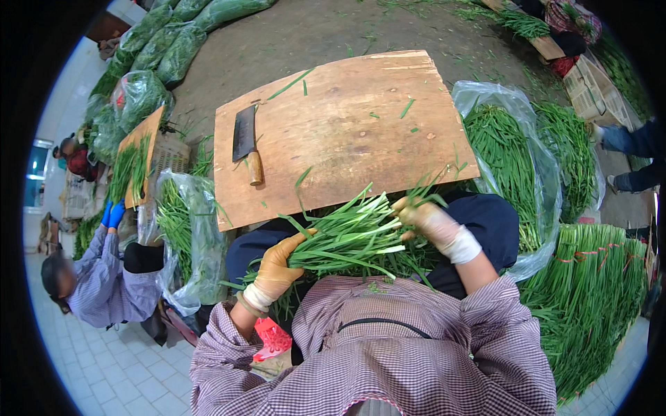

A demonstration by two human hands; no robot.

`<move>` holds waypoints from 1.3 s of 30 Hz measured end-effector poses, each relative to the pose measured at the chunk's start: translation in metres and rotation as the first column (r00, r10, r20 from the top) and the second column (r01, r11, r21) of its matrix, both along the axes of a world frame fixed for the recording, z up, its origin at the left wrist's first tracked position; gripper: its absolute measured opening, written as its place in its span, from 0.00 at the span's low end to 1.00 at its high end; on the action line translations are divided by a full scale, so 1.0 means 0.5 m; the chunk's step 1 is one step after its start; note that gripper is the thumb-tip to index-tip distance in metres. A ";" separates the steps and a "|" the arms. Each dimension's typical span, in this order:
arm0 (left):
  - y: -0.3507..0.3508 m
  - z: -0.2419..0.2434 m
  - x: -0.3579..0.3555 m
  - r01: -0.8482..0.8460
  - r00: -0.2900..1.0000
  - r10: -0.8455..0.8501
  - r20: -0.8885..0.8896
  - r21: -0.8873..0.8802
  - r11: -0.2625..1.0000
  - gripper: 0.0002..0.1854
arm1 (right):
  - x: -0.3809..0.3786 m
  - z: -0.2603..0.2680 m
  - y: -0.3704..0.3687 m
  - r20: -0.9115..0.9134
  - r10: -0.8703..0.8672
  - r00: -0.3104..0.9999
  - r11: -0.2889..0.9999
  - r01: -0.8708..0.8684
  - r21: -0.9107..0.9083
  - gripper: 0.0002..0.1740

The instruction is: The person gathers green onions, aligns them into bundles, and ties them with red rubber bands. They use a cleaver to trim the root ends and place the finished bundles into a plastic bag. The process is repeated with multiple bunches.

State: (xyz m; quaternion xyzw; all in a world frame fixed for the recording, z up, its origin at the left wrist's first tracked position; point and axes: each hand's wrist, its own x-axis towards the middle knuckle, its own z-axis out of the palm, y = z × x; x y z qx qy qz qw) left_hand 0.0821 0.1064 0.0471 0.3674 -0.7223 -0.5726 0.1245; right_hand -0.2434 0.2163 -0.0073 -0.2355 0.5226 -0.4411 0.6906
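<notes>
My left hand (278, 262), in a thin yellowish glove, grips a bunch of long green leafy stalks (348, 234), perhaps garlic chives, over my lap. The pale stem ends point right. Beside those ends is my gloved right hand (424, 221), slightly blurred, its fingers closed on a few loose green leaves (424, 195). Beyond the bunch lies a wooden board (333, 135) with scattered leaf bits. A cleaver (245, 138) with a dark blade and wooden handle rests on the board's left part.
Plastic-lined stacks of greens (502, 156) stand at the right, above tied bundles (588, 296). At left, a co-worker in blue gloves (114, 213) handles greens at another board (148, 135). Filled plastic bags (182, 52) lie at the upper left. Another person's legs (635, 156) show at far right.
</notes>
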 end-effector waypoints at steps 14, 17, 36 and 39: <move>0.004 -0.009 -0.007 0.046 0.999 -0.046 0.021 0.007 0.999 0.39 | 0.035 0.039 -0.038 -0.614 0.036 0.789 0.886 -0.310 -0.346 0.21; 0.002 0.008 -0.003 0.004 1.000 -0.002 -0.006 0.347 0.938 0.36 | 0.022 0.063 -0.061 -0.444 -0.061 0.894 0.993 0.008 -0.121 0.16; 0.042 -0.013 0.030 -0.166 0.975 0.209 0.074 0.870 0.465 0.35 | 0.027 0.115 -0.061 -0.922 -0.115 0.369 0.946 -0.243 -0.215 0.16; 0.044 -0.005 0.028 -0.194 0.979 0.177 0.105 0.760 0.621 0.33 | 0.005 0.104 -0.065 -0.825 -0.233 0.515 0.954 -0.044 -0.297 0.14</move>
